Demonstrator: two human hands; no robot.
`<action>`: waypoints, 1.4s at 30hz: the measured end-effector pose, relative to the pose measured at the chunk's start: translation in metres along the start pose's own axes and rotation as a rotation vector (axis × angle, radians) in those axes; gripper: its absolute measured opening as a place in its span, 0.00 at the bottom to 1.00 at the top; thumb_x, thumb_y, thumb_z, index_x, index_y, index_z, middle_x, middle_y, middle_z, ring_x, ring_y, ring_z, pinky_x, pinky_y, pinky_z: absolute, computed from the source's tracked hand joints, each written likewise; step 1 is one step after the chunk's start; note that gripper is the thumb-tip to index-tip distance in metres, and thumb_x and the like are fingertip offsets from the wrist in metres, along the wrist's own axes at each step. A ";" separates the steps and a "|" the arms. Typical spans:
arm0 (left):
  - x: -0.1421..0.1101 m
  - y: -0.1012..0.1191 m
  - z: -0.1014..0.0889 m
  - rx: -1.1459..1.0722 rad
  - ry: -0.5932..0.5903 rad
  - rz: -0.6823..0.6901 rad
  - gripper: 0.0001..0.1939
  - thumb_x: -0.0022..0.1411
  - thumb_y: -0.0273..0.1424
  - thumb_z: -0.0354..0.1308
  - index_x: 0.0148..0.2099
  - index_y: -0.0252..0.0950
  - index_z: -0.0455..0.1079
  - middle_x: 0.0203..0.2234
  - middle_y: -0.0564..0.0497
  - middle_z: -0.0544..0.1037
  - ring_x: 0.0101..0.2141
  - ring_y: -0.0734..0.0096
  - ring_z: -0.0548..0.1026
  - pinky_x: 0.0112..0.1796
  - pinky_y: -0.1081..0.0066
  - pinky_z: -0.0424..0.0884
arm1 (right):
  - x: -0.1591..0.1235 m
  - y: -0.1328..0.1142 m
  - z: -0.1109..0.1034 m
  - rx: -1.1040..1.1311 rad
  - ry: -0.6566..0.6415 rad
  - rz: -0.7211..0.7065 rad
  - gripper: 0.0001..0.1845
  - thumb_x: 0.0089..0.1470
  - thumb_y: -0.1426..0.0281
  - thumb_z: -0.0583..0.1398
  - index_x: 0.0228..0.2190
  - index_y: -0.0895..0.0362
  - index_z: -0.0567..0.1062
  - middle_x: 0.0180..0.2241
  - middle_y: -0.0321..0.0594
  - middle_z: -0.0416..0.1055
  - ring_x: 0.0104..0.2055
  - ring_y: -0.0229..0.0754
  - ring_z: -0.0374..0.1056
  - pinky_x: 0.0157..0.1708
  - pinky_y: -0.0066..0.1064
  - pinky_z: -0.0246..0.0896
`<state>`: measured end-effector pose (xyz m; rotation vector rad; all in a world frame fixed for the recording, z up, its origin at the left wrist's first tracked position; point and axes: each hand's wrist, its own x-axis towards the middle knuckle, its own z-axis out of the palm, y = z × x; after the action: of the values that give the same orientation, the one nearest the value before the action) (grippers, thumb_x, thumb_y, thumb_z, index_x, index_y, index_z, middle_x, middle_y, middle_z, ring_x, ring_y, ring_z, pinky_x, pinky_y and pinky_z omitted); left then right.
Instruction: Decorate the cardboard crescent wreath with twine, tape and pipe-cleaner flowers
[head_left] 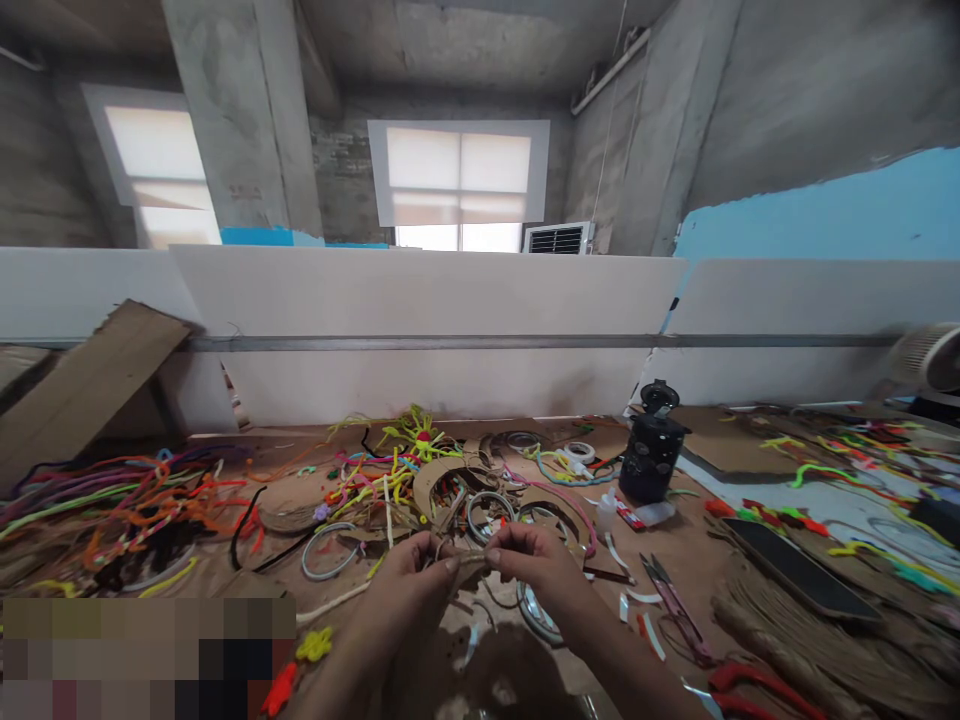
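Observation:
Low in the middle of the head view, my left hand (420, 570) and my right hand (529, 560) are close together, both with fingers pinched. Between their fingertips stretches a thin brownish strip (469, 556); whether it is cord, paper or wire I cannot make out. Just beyond my hands lie round hoops (491, 515), curved cardboard bands (442, 475) and colourful fuzzy stems (375, 490). Another pale ring (324, 553) lies to the left of my left hand. My palms and some fingers are hidden.
A dark lidded jar (651, 455) stands at the back right, beside a small white bottle (607, 510). To the right lie snips (675, 605), red-handled scissors (757, 690), a phone (799, 568) and brown paper strips (780, 640). A white partition (442, 300) runs behind the table.

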<state>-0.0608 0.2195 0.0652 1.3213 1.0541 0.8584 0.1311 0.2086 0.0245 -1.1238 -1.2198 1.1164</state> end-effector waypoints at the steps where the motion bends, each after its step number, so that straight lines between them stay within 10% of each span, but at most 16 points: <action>1: -0.001 0.000 0.001 -0.011 0.005 0.008 0.07 0.47 0.31 0.63 0.31 0.38 0.70 0.27 0.52 0.77 0.30 0.66 0.71 0.33 0.69 0.65 | 0.000 0.000 0.000 0.007 0.001 0.004 0.08 0.41 0.64 0.66 0.23 0.56 0.77 0.21 0.33 0.69 0.25 0.37 0.61 0.28 0.30 0.54; 42: -0.001 0.004 0.010 0.012 -0.054 0.050 0.13 0.43 0.39 0.64 0.26 0.37 0.67 0.19 0.58 0.68 0.23 0.72 0.63 0.28 0.70 0.57 | -0.008 -0.006 0.019 0.045 0.007 0.091 0.13 0.36 0.62 0.68 0.20 0.56 0.71 0.18 0.30 0.64 0.22 0.35 0.54 0.25 0.29 0.47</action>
<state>-0.0514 0.2157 0.0688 1.3783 0.9892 0.8503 0.1124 0.2009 0.0305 -1.1570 -1.1419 1.2016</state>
